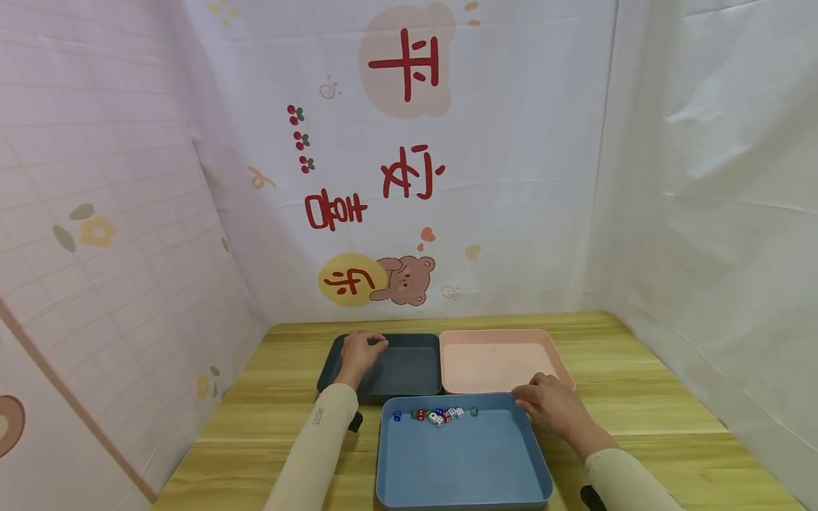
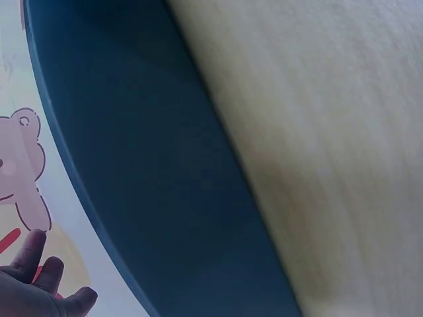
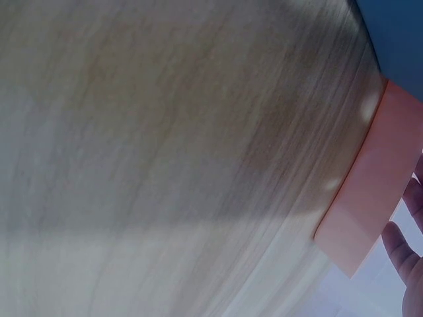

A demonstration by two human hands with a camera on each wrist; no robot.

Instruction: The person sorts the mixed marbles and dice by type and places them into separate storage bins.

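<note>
My left hand point(image 1: 361, 353) hovers over the left part of the dark navy tray point(image 1: 409, 365). Its fingers are loosely bent, and the left wrist view shows fingertips point(image 2: 51, 272) apart with nothing visible between them. At the back right corner of the blue tray point(image 1: 466, 461), my right hand point(image 1: 554, 406) hangs with bent fingers, close to the pink tray point(image 1: 505, 363) too. Whether it touches a rim cannot be told. Along the blue tray's back side lie several small dice point(image 1: 441, 416) in white, red, blue and green.
The trays stand on a wood-grain table point(image 1: 243, 440), navy and pink side by side behind the blue one. A white printed cloth point(image 1: 524, 177) hangs behind the table, with more cloth at both sides.
</note>
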